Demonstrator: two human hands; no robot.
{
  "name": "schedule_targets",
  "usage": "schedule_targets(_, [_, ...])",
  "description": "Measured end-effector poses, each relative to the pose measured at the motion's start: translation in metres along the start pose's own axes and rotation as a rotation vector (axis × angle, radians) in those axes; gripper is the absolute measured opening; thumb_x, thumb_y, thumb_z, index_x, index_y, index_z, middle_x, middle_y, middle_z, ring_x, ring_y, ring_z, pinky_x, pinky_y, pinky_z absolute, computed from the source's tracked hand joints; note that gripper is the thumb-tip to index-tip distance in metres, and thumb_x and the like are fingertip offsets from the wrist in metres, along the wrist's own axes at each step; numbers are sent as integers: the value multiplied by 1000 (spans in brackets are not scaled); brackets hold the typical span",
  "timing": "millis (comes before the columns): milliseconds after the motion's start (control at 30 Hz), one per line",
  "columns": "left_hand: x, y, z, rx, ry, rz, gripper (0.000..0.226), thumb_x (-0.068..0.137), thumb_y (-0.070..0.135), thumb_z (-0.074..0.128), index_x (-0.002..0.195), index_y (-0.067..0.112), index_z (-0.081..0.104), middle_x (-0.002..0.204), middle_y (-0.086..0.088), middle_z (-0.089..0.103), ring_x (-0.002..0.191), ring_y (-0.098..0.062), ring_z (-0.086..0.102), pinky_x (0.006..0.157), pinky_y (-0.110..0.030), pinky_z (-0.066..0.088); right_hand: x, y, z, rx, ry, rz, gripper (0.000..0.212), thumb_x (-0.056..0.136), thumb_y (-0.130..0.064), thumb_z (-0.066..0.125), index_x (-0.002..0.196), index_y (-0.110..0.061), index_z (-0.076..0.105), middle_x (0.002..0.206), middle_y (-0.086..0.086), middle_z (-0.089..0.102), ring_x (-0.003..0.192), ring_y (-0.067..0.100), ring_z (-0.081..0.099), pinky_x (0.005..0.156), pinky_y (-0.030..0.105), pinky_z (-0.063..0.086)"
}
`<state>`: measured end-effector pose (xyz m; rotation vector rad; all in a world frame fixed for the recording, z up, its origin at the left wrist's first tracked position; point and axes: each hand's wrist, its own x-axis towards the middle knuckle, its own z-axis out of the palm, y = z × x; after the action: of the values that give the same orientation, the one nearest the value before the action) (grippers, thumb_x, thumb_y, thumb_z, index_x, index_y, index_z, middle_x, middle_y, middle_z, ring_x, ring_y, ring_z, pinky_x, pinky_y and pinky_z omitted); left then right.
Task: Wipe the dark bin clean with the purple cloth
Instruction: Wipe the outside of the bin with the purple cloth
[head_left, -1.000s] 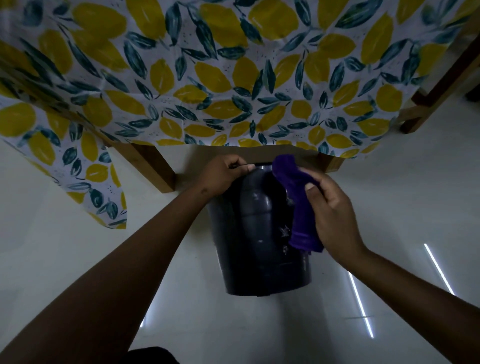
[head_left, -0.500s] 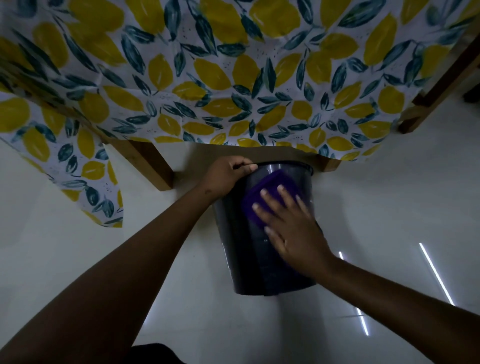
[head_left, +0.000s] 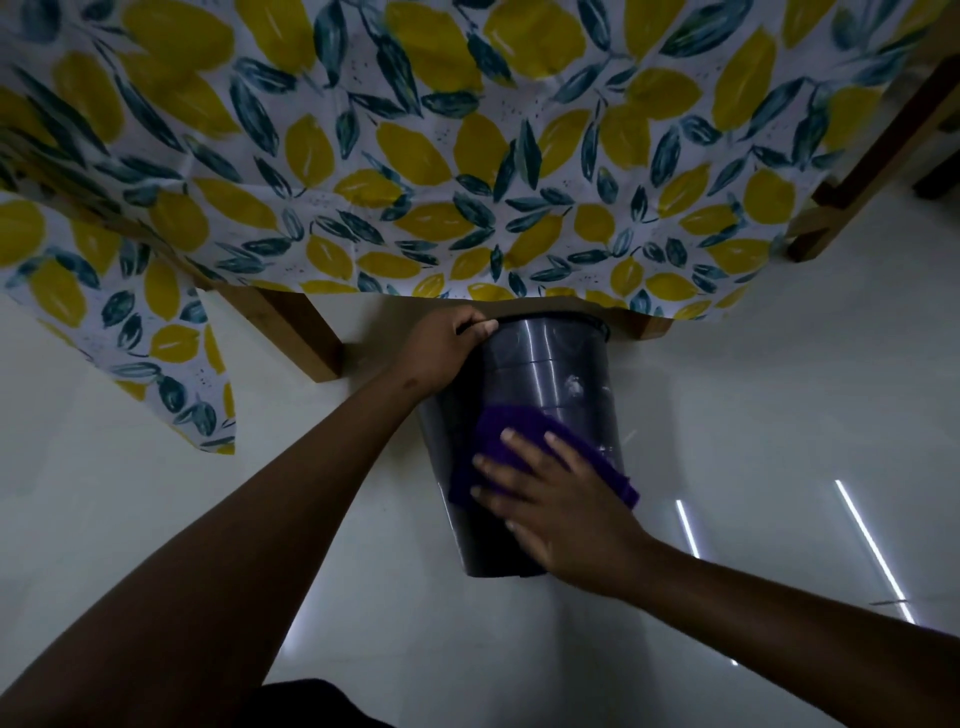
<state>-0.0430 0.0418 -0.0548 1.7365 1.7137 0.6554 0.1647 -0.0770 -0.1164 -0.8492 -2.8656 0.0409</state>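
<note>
The dark bin (head_left: 545, 364) stands on the white floor at the table's edge, its side facing me and its rim tucked under the tablecloth's hem. My left hand (head_left: 441, 353) grips the rim at the upper left. My right hand (head_left: 550, 499) lies flat with fingers spread, pressing the purple cloth (head_left: 514, 431) against the lower half of the bin's side. A pale smudge shows on the wall above the cloth, toward the right.
A table with a lemon-and-leaf tablecloth (head_left: 467, 156) hangs over the bin. One wooden leg (head_left: 296, 332) stands left of it, another leg (head_left: 810, 234) at the far right. The glossy white floor (head_left: 779, 415) reflects strip lights at the right.
My right hand went from holding the bunched cloth beside the bin to pressing it flat, then slid it down from the upper side to the lower half. The left hand stayed put.
</note>
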Motion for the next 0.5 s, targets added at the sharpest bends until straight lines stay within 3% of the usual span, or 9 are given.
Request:
schedule_targets(100, [-1,1,1,-34,-35,16,20,92,33,59,91,15,66,78,8,60,72,-5,55,64,-17,40,-3,-2,2,-32,-32,-52,44,96,-36,38,140,-33,43,155,-7,31,148,22,10,116,47,12])
schedule_targets(167, [-3,3,1,-86,-50,33,19,89,38,63,93,20,68,85,5,66,80,-9,61,71,-25,46,4,7,-1,11,28,83,47,95,-34,38,141,-32,41,155,-5,31,147,23,12,114,47,16])
schedule_targets(267, [-4,2,2,-94,-28,44,17,88,36,64,88,20,67,81,2,66,76,-12,61,71,-31,47,7,17,-6,162,125,276,49,95,-32,38,144,-32,36,157,-6,26,148,24,11,115,48,20])
schedule_targets(400, [-3,3,1,-38,-31,24,17,88,33,65,86,16,65,74,5,60,72,-10,56,70,-30,44,-9,1,2,19,28,1,47,95,-37,48,142,-35,40,156,-8,27,148,25,7,114,53,18])
schedule_targets(500, [-5,2,-1,-85,-54,4,17,89,29,65,91,12,67,80,2,63,74,-8,56,72,-28,45,-16,0,4,-25,-29,-132,45,96,-38,46,141,-36,40,156,-9,29,149,22,4,117,48,7])
